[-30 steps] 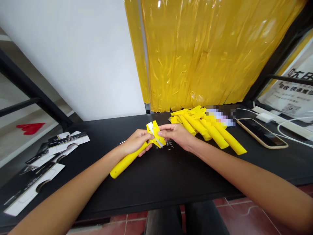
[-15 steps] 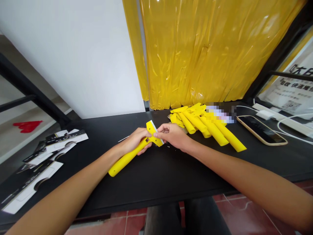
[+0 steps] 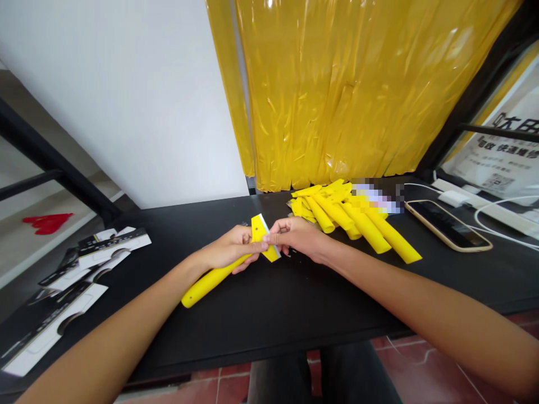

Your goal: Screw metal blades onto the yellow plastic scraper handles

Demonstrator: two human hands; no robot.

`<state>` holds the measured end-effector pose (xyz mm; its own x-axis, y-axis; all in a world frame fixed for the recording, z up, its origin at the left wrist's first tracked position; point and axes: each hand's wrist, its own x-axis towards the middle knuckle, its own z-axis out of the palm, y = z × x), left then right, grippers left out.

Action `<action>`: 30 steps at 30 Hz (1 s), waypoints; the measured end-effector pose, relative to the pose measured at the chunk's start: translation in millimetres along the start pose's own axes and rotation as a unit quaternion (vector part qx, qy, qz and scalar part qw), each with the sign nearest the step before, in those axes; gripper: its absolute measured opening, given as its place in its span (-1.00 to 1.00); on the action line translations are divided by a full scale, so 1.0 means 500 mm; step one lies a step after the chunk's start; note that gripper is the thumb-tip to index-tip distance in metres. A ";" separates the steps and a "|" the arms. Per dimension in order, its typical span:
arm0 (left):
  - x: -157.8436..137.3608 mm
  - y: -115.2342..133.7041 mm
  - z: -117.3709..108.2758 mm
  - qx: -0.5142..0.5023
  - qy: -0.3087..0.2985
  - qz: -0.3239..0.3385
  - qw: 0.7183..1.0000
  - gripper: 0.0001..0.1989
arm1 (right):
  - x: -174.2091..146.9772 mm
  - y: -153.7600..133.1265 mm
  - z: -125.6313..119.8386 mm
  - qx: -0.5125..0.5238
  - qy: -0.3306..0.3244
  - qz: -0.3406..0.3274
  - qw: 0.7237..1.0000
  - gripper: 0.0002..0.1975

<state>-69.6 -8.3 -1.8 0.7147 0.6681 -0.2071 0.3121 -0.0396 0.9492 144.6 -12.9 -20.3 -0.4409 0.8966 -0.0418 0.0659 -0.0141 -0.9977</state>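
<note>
A yellow scraper (image 3: 210,281) with a long round handle and a wide head lies tilted in front of me, a pale blade strip along the head's right edge. My left hand (image 3: 231,247) is wrapped round its neck, the thumb pressed on the head. From the right, my right hand (image 3: 295,235) pinches the pale strip at the head's edge, its fingertips close to my left thumb. Small light bits lie on the table under the right fingers. Beyond my right hand lies a pile of yellow scrapers (image 3: 337,210), their handles pointing toward me.
Several black-and-white cardboard sleeves (image 3: 84,297) lie at the left of the black table (image 3: 236,342). To the right are a phone (image 3: 448,224), a white power strip (image 3: 484,210) and cables. Yellow plastic sheeting (image 3: 337,95) and a white panel (image 3: 138,95) stand behind.
My left thumb has moved across the scraper's head toward the blade edge, covering the slot near the neck. My right hand stays at the blade edge. The view has shifted slightly.
</note>
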 end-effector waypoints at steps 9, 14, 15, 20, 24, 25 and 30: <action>0.011 0.000 -0.003 -0.051 0.064 -0.026 0.996 -0.68 | -0.002 -0.030 -0.072 -0.291 0.071 -0.165 0.940 -0.86; 0.013 0.003 -0.013 -0.043 0.090 -0.013 0.995 -0.61 | -0.011 -0.025 -0.122 -0.395 -0.104 -0.129 0.904 -0.92; 0.013 0.002 -0.015 -0.042 0.093 -0.012 0.995 -0.61 | -0.012 -0.024 -0.127 -0.403 -0.115 -0.127 0.899 -0.91; 0.016 -0.005 -0.019 -0.028 0.090 -0.005 0.996 -0.60 | -0.010 -0.019 -0.130 -0.434 -0.106 -0.156 0.881 -0.80; 0.017 -0.007 -0.019 -0.019 0.093 -0.005 0.995 -0.60 | -0.008 -0.016 -0.125 -0.461 -0.112 -0.196 0.858 -0.77; 0.017 -0.006 -0.018 -0.015 0.094 -0.006 0.995 -0.59 | -0.008 -0.016 -0.124 -0.466 -0.118 -0.201 0.854 -0.77; 0.017 -0.003 -0.016 0.010 0.099 -0.011 0.995 -0.57 | -0.006 -0.011 -0.122 -0.471 -0.120 -0.211 0.848 -0.79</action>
<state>-69.1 3.4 -3.1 0.5711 0.8020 -0.1753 0.3405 -0.0371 0.9395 200.2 11.7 -11.2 -0.7654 0.6163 0.1855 0.4930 0.7467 -0.4465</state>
